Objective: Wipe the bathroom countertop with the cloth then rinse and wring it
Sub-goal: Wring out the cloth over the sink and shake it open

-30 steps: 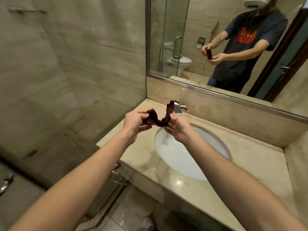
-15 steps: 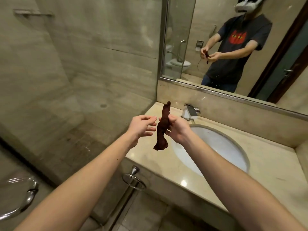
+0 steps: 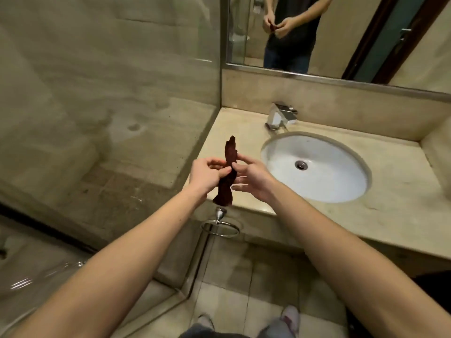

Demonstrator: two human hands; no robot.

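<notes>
Cloth in a twisted strip is now pinched again by your left hand, beside the thumb-and-finger pinch of your right hand, so wringing probably continues.

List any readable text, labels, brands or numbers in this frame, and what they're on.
None readable.
No lettering shows on the cloth, the faucet, the sink or the countertop.
The shirt reflected in the mirror shows no print in view.
</notes>
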